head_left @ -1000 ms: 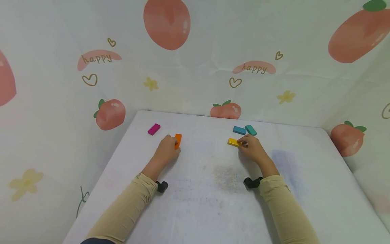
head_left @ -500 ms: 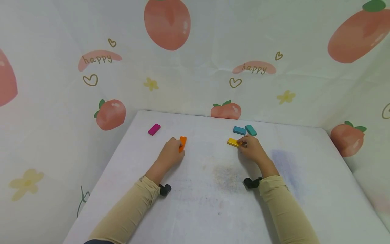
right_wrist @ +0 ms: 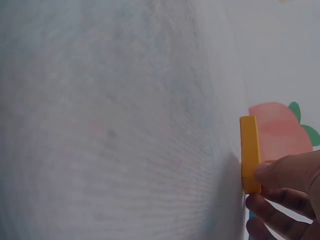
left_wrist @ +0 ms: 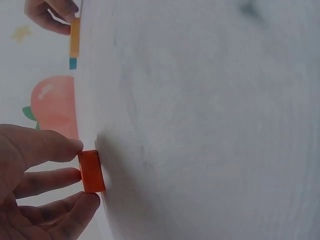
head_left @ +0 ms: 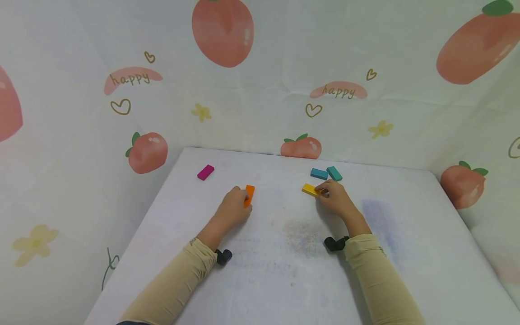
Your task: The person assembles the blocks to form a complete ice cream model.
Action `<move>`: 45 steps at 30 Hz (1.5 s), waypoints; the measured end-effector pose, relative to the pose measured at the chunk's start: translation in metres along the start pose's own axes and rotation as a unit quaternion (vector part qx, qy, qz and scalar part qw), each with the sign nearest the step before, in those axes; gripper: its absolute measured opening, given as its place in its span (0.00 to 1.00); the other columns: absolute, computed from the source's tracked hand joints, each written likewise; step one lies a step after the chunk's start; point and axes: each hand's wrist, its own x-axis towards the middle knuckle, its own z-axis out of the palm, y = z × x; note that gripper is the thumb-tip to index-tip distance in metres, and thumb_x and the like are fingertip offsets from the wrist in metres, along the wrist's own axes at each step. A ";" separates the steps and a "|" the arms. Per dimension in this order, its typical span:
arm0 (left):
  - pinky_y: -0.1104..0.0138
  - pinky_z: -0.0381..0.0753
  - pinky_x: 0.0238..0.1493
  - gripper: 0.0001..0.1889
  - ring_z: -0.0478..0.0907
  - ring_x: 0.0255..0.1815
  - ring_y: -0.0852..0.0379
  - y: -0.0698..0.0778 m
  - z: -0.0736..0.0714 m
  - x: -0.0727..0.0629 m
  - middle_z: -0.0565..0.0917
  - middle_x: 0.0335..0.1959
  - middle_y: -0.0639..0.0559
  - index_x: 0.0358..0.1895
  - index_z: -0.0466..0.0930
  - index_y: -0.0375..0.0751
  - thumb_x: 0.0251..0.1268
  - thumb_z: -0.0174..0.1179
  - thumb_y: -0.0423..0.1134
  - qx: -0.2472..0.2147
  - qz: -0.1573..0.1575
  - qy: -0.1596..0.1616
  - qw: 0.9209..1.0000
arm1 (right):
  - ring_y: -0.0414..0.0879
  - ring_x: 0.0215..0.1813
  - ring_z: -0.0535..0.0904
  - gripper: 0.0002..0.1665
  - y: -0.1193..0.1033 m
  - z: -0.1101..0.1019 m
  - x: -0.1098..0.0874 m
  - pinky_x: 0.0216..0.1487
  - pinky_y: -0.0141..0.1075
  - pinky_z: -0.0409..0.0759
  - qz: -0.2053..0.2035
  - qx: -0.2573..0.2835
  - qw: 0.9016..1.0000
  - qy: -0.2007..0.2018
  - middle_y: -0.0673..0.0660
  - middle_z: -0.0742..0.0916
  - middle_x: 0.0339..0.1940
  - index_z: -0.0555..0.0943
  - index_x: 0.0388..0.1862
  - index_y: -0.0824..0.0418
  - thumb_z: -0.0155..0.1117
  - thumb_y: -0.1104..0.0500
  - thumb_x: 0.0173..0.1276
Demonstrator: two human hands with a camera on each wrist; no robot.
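My left hand (head_left: 234, 208) pinches an orange rectangular block (head_left: 249, 195) left of the table's middle. In the left wrist view the orange block (left_wrist: 91, 171) sits between thumb and fingertips, close over the white surface. Farther right, my right hand (head_left: 334, 198) pinches one end of a yellow block (head_left: 309, 189), whose other end points left. The right wrist view shows the thumb on the yellow block (right_wrist: 249, 154) with fingers below it. Just behind the right hand lie a blue block (head_left: 319, 174) and a teal block (head_left: 334, 173), side by side.
A magenta block (head_left: 205, 172) lies at the back left of the white table (head_left: 268, 280). Behind the table hangs a white cloth (head_left: 260, 99) printed with fruit, hearts and flowers. Each wrist carries a small black camera, such as the right camera (head_left: 335, 243).
My left hand has carried the orange block to the right and slightly nearer to me. The yellow block in my right hand has shifted very slightly left. The other blocks stay put.
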 end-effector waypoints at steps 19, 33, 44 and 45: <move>0.58 0.83 0.47 0.10 0.76 0.37 0.51 0.020 0.011 -0.015 0.81 0.39 0.43 0.48 0.86 0.29 0.68 0.68 0.32 -0.012 0.040 -0.004 0.999 | 0.61 0.58 0.83 0.16 -0.007 0.003 0.002 0.64 0.55 0.84 0.010 0.009 1.000 -0.014 0.66 0.86 0.56 0.88 0.56 0.69 0.66 0.66 0.73; 0.58 0.86 0.49 0.12 0.79 0.40 0.51 0.035 0.015 -0.025 0.82 0.41 0.42 0.49 0.87 0.29 0.68 0.70 0.34 -0.014 0.054 -0.028 0.998 | 0.61 0.58 0.84 0.15 -0.016 0.006 0.000 0.64 0.55 0.84 -0.004 0.008 1.000 -0.019 0.66 0.86 0.55 0.88 0.56 0.69 0.66 0.67 0.73; 0.64 0.82 0.40 0.11 0.76 0.34 0.55 0.045 0.023 -0.033 0.79 0.38 0.45 0.45 0.87 0.32 0.67 0.72 0.36 -0.017 0.062 -0.035 0.997 | 0.60 0.57 0.84 0.14 -0.021 0.008 0.001 0.64 0.55 0.85 -0.015 0.011 0.999 -0.027 0.66 0.86 0.54 0.88 0.55 0.69 0.66 0.66 0.73; 0.64 0.81 0.40 0.11 0.76 0.34 0.56 0.046 0.024 -0.034 0.79 0.38 0.46 0.45 0.87 0.32 0.67 0.72 0.37 -0.020 0.059 -0.037 0.997 | 0.60 0.57 0.84 0.14 -0.021 0.009 0.001 0.64 0.55 0.84 -0.016 0.011 0.999 -0.028 0.66 0.86 0.54 0.88 0.55 0.69 0.66 0.66 0.73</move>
